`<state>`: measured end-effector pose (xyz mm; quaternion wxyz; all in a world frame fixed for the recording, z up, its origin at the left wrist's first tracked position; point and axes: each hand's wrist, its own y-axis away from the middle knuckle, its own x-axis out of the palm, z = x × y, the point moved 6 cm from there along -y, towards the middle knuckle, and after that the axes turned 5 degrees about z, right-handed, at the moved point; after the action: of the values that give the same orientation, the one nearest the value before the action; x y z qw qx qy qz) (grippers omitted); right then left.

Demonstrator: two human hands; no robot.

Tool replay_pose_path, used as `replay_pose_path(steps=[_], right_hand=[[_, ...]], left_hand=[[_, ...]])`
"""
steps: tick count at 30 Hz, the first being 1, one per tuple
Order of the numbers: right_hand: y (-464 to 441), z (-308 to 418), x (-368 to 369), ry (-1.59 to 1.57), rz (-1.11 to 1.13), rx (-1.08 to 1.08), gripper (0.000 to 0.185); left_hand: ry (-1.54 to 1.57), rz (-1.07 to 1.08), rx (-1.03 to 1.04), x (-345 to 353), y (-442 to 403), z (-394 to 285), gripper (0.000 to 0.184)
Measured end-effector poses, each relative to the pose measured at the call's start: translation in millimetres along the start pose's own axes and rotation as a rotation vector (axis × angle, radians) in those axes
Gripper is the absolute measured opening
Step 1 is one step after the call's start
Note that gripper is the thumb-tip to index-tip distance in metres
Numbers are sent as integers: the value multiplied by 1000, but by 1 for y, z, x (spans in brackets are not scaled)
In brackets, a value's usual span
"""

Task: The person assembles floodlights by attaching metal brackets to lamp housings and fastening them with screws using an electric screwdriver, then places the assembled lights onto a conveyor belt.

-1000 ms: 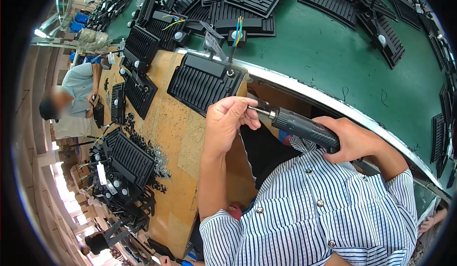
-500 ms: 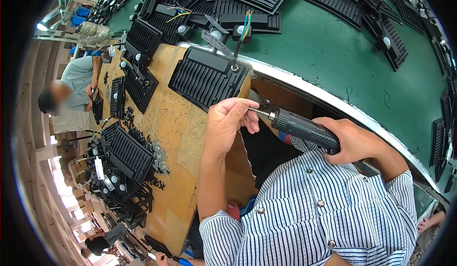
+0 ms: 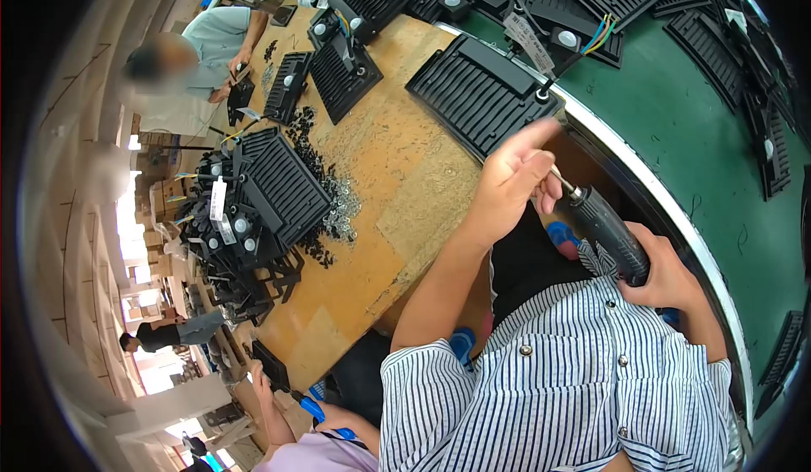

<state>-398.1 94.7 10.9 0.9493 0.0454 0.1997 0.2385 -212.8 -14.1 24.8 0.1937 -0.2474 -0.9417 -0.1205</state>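
My right hand [image 3: 673, 271] is wrapped around the body of a black electric screwdriver [image 3: 610, 234], which points up and to the left. The thumb and curled fingers of my left hand [image 3: 514, 183] close at the tip of its thin metal bit [image 3: 564, 181]; the index finger sticks out, blurred. Whatever small thing may be in that pinch is hidden. Just beyond my left hand, a black finned floodlight [image 3: 481, 92] lies on the wooden table, with a cable gland at its right corner. A white label [image 3: 527, 41] and coloured wires [image 3: 600, 35] are beside it.
Small black parts and silver screws [image 3: 342, 210] lie scattered on the wooden table [image 3: 422, 210]. Piled floodlights [image 3: 283, 189] stand at its left side. More lie on the green table [image 3: 667, 134], behind a white metal edge. A co-worker [image 3: 207, 50] handles parts at far left; another's sleeve [image 3: 317, 455] is below.
The view has swung, so the table and floodlights appear further right and higher. My left index finger has stretched out from the bit tip. My right hand still grips the screwdriver, now tilted more steeply.
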Motion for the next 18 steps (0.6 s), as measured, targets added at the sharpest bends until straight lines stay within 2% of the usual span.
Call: replay_pose_path(steps=[3,4,6,7,9,11,15,17,18], right_hand=[[-2,-7,0,-77,-7,48,72],[0,-8,-2,-72,-33,34,70],[6,-8,-7,-66,-7,93,71],[9,-8,-9,-63,4,121,71],[12,-11,-11,-106,13,171,70],[13,-9,-12,-149,18,212,70],[19,-10,-10,-123,3,207,69],[21,-10,-9,-116,6,215,69],[22,-11,-8,-110,23,230,69]], left_hand=[[-420,10,155,-21,29,-21,29],[-713,-122,102,-43,38,-31,27],[-1093,-696,149,-103,59,-61,20],[-1215,-890,90,-131,66,-79,20],[-1478,-1008,69,-202,73,-91,21],[-1523,-1008,79,-236,66,-94,21],[-1660,-1014,65,-245,32,-101,21],[-1765,-1007,-85,-237,17,-106,23],[-1876,-997,-12,-245,14,-104,23]])
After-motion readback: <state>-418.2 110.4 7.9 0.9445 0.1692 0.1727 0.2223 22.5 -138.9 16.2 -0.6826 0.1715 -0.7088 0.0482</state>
